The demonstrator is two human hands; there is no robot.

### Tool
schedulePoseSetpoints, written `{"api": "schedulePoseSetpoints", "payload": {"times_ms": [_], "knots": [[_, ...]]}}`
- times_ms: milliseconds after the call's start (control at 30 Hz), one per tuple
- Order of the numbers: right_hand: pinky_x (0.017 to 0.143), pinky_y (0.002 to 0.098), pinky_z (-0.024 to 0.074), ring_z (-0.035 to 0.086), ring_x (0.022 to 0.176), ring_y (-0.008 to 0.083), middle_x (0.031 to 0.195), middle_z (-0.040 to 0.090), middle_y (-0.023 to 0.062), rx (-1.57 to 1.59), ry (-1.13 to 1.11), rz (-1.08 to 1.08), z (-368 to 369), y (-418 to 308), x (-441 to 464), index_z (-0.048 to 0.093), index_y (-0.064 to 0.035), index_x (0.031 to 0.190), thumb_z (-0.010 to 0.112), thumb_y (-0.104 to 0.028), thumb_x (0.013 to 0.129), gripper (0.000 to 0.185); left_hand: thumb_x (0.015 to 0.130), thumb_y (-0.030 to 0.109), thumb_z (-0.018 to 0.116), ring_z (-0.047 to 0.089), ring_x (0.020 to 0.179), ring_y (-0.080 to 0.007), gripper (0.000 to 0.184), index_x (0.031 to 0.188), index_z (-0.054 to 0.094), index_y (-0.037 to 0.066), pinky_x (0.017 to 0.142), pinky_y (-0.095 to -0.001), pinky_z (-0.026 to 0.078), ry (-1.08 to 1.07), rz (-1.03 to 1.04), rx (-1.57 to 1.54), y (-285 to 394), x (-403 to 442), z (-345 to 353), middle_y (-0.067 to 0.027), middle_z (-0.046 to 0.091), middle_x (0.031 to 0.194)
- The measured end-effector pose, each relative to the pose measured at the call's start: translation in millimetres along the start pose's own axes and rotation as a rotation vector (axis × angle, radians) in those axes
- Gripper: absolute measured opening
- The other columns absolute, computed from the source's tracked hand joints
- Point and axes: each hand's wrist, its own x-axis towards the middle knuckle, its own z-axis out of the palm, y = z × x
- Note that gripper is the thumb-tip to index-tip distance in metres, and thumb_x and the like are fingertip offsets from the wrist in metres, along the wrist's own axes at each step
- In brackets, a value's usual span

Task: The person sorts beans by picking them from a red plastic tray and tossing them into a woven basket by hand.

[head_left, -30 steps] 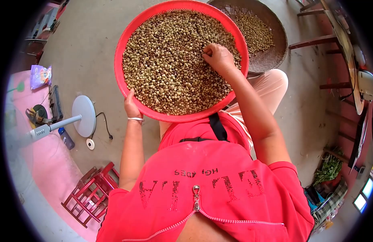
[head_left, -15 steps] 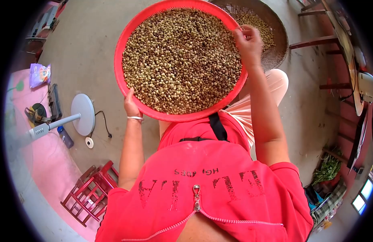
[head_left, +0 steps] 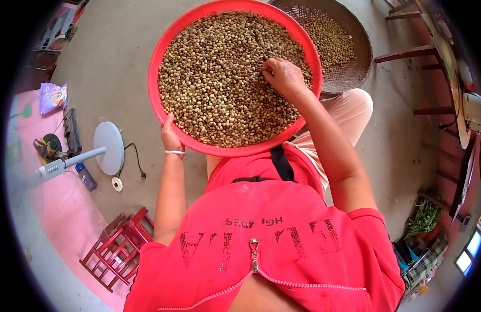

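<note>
A round red plastic tray rests near my lap, spread with many small round beans or seeds, greenish-tan to dark brown. At the lower left, my left hand grips the tray's rim, thumb over the edge and fingers hidden beneath. My right hand is over the right half of the tray, at the surface of the beans, with fingers curled together in a pinch. Whatever may be between those fingertips is too small to see. Behind the tray stands a dark woven basket with similar, paler beans inside.
A grey-white fan with its cord stands to the left. Nearby are a blue bottle, a purple packet and red stools. On the right are a wooden bench and a bundle of green leaves.
My right hand has moved left and down from above the tray's right rim to the beans inside. My left hand keeps its grip on the rim.
</note>
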Motion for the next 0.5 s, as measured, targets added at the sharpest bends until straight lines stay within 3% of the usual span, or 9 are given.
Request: {"api": "schedulePoseSetpoints", "payload": {"times_ms": [33,133,167,200,233,333,433,500], "knots": [[0.081,0.0435,0.0544,0.067,0.094,0.029,0.095,0.069,0.0072,0.022,0.0,0.001,-1.2,0.5,0.3,0.07,-0.0129,0.095,0.069,-0.025,0.086,0.016,0.099,0.018,0.052,0.064,0.109,-0.0268,0.037,0.127,0.057,-0.004,0.098,-0.0394,0.051,0.0,-0.002,-0.001,-0.8,0.1,0.0,-0.0147,0.064,0.125],[0.075,0.04,0.0549,0.068,0.085,0.0281,0.094,0.07,0.008,0.301,0.514,-0.067,-16.3,20.2,11.9,0.069,-0.0115,0.094,0.071,-0.016,0.084,0.012,0.099,0.018,0.052,0.064,0.109,-0.0264,0.036,0.127,0.057,-0.004,0.098,-0.0393,0.051,-0.004,0.002,-0.007,-1.2,-0.7,-0.3,-0.0144,0.064,0.124],[0.075,0.0385,0.0548,0.068,0.083,0.0276,0.098,0.071,0.008,0.537,0.582,0.157,-34.5,19.7,12.8,0.068,-0.0102,0.096,0.073,-0.015,0.083,0.014,0.099,0.019,0.051,0.064,0.109,-0.0265,0.036,0.127,0.057,-0.004,0.098,-0.0394,0.052,0.046,0.001,0.004,-3.0,0.6,-0.1,-0.0143,0.065,0.124],[0.073,0.0382,0.0546,0.068,0.083,0.0268,0.1,0.071,0.0073,0.299,0.749,0.361,-61.0,19.5,10.8,0.068,-0.0099,0.098,0.073,-0.017,0.085,0.016,0.099,0.019,0.051,0.064,0.11,-0.0266,0.037,0.127,0.057,-0.004,0.098,-0.0395,0.052,0.094,-0.003,0.018,-5.9,0.8,-2.9,-0.0142,0.065,0.123],[0.073,0.0382,0.0546,0.068,0.083,0.0268,0.1,0.071,0.0073,0.297,0.752,0.362,-58.3,20.4,9.5,0.068,-0.0099,0.098,0.073,-0.017,0.085,0.016,0.099,0.019,0.051,0.064,0.11,-0.0266,0.037,0.127,0.057,-0.004,0.098,-0.0395,0.052,0.091,-0.004,0.019,-6.8,2.8,-4.2,-0.0142,0.065,0.123],[0.08,0.0394,0.0548,0.067,0.093,0.0256,0.102,0.069,0.0056,0.06,0.475,-0.041,-43.9,14.4,4.2,0.067,-0.0138,0.107,0.073,-0.02,0.086,0.022,0.1,0.022,0.05,0.064,0.111,-0.0273,0.037,0.127,0.058,-0.003,0.099,-0.0403,0.051,-0.041,-0.029,-0.017,-7.7,8.2,-10.4,-0.0146,0.064,0.125],[0.085,0.0421,0.054,0.066,0.101,0.0273,0.103,0.068,0.007,0.084,0.116,-0.016,-15.2,-21.8,1.1,0.067,-0.0171,0.11,0.068,-0.032,0.09,0.024,0.099,0.021,0.051,0.064,0.111,-0.0271,0.037,0.127,0.058,-0.002,0.098,-0.0404,0.051,-0.052,-0.026,-0.036,-7.1,9.2,-10.6,-0.0142,0.064,0.125],[0.084,0.0424,0.0542,0.066,0.1,0.0278,0.103,0.069,0.0071,0.089,0.085,-0.07,1.3,-28.1,4.4,0.068,-0.0162,0.106,0.067,-0.031,0.09,0.022,0.099,0.021,0.051,0.064,0.11,-0.0269,0.037,0.127,0.057,-0.003,0.098,-0.0404,0.051,-0.004,-0.009,-0.012,-3.9,3.5,-3.8,-0.0139,0.064,0.124]]}}
